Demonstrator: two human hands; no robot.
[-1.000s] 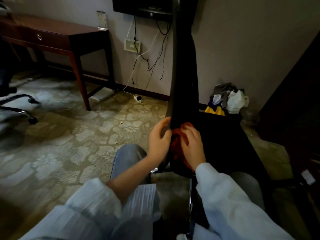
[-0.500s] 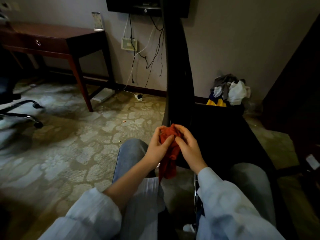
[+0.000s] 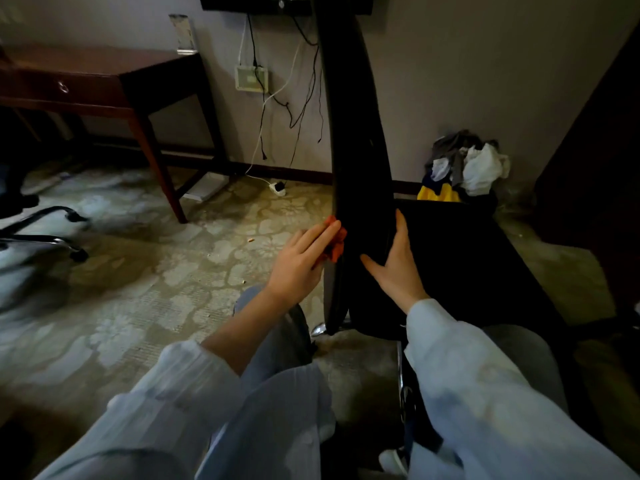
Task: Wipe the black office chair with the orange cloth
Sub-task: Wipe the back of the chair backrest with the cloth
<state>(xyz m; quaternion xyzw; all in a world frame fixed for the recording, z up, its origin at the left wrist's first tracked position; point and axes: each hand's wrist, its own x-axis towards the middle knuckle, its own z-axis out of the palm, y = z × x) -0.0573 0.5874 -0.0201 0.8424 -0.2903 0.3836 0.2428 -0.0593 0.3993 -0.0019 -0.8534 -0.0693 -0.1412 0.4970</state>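
L hand (image 3: 300, 263), fingers straight, presses cloth (image 3: 335, 247) flat vs left face of backrest (image 3: 353, 133) of chair (image 3: 467, 258), low down, near its bottom edge. R hand (image 3: 398, 268) released, grasping nothing: palm & straight fingers braced on opposite face, thumb spread. Chair stands on floor (image 3: 156, 271), backrest seen edge-on.

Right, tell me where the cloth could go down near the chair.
Bare seat right of the right hand. Open carpet between the desk leg and the chair back. Crowded: clothes pile behind the seat, plug by the wall.
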